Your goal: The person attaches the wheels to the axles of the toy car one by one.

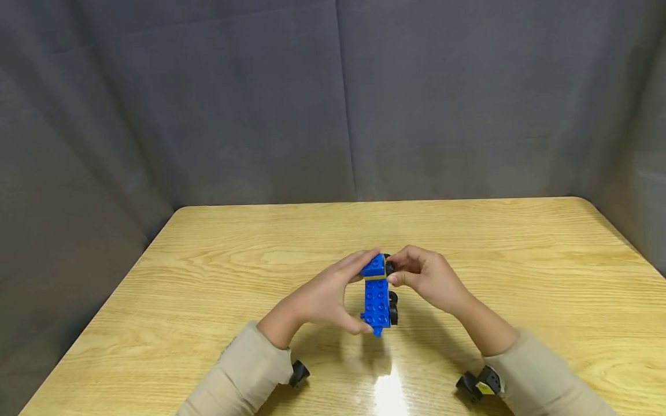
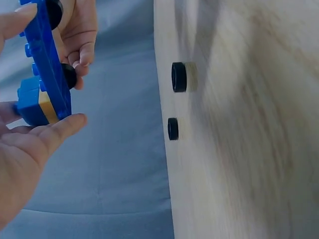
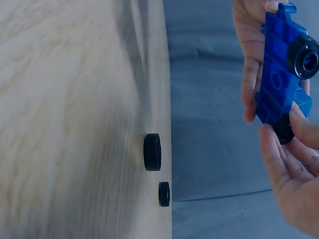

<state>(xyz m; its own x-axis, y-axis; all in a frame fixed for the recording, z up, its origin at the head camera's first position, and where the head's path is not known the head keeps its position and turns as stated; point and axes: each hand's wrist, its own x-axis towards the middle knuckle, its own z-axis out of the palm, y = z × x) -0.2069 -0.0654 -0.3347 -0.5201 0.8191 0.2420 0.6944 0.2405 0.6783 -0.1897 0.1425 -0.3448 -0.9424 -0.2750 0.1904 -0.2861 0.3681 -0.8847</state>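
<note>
Both hands hold a blue studded toy car base (image 1: 377, 303) above the table. A blue brick (image 1: 373, 264) with a yellow layer (image 1: 374, 278) beneath it sits on the far end. My left hand (image 1: 325, 294) grips the base lengthwise, thumb at the near hitch end and fingers along the far end. My right hand (image 1: 434, 280) pinches a black wheel (image 3: 283, 132) between thumb and fingers at the far right side of the base. Another black wheel (image 3: 296, 56) is on the same side, toward the hitch. The opposite side is partly hidden by my left hand.
Two loose black wheels, a larger-looking one (image 2: 179, 77) and a smaller-looking one (image 2: 173, 129), lie flat on the wooden table (image 1: 218, 277) beyond the hands. Grey cloth (image 1: 260, 115) hangs behind the table and at both sides. Black devices (image 1: 299, 374) show at the cuffs.
</note>
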